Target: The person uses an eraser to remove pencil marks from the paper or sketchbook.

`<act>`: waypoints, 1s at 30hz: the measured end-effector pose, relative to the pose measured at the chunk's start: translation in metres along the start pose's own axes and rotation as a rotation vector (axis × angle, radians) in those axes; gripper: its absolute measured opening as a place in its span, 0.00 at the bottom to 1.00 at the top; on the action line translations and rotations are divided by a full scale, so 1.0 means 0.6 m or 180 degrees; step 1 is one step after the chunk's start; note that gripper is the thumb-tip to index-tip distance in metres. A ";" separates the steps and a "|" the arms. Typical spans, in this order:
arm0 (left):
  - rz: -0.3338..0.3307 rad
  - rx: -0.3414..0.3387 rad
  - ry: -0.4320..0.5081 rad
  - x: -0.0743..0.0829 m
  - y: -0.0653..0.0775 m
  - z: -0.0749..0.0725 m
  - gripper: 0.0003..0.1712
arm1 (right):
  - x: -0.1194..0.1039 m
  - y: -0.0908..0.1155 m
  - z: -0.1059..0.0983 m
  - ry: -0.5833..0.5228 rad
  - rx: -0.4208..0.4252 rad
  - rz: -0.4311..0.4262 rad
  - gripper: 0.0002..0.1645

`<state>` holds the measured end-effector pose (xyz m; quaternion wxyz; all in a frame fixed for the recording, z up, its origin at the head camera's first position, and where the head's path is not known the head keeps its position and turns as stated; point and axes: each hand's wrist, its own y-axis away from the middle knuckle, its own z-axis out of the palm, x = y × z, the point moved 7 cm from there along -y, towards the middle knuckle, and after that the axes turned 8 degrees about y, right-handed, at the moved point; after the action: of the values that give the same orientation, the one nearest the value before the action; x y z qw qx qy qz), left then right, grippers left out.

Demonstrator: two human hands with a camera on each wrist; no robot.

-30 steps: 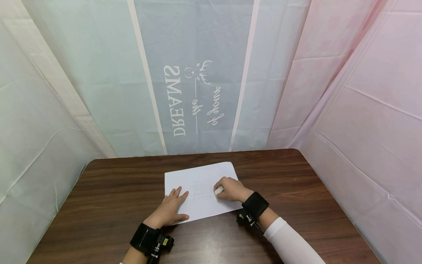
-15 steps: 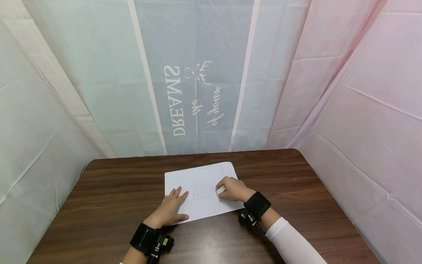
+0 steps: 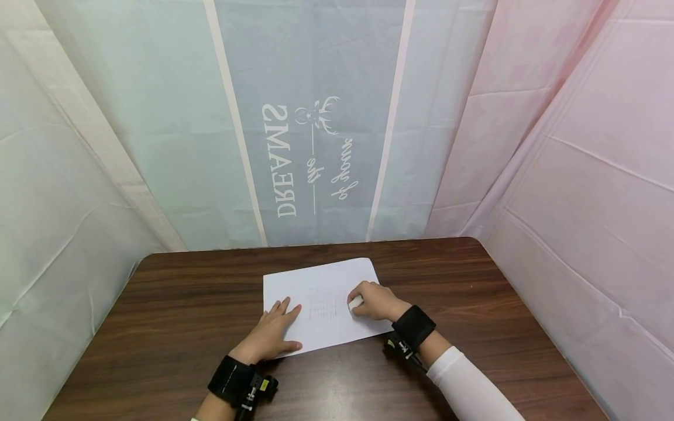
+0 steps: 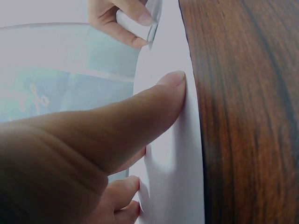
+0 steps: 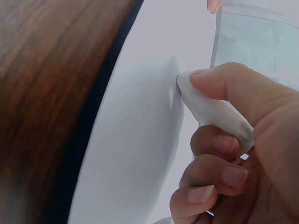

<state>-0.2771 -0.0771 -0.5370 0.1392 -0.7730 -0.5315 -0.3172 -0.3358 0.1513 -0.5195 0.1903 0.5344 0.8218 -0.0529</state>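
Note:
A white sheet of paper lies on the brown table, with faint pencil marks in a patch near its middle. On the sheet's left part rests my left hand, fingers spread and thumb near the front edge. My right hand grips a white eraser over the right part of the paper, right of the marks. The right wrist view shows the eraser as a rounded block with a smudged end, held between thumb and curled fingers. Its tip is at the paper's surface.
The wood-grain table extends around the sheet, its back edge meeting a hanging cloth with mirrored lettering. Pale cloth walls stand at both sides. Each wrist wears a black strap with a small camera.
My right hand has slid slightly to the right with the eraser, away from the pencil marks. The left hand and the paper stay in place.

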 end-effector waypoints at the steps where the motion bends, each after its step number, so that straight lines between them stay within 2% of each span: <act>1: -0.0005 -0.0001 0.0002 0.000 0.000 0.000 0.47 | 0.001 0.001 0.000 0.0007 0.0000 0.0013 0.12; 12: -0.0036 0.0011 0.0002 0.001 0.001 0.001 0.47 | -0.001 0.003 -0.001 -0.0017 -0.0033 0.0023 0.13; 16: -0.0018 0.0013 -0.0010 0.001 0.000 0.001 0.47 | -0.005 0.004 -0.003 0.0091 -0.0034 -0.0004 0.13; 23: -0.0033 0.0020 -0.0020 0.001 0.001 0.000 0.47 | -0.020 0.006 -0.012 0.0387 -0.0020 -0.0188 0.12; 30: -0.0014 0.0025 -0.0014 0.003 0.001 0.001 0.47 | -0.034 0.007 -0.013 0.0428 0.0030 -0.0316 0.12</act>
<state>-0.2761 -0.0755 -0.5359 0.1403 -0.7720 -0.5347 -0.3138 -0.3269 0.1376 -0.5045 0.1293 0.4963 0.8579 -0.0301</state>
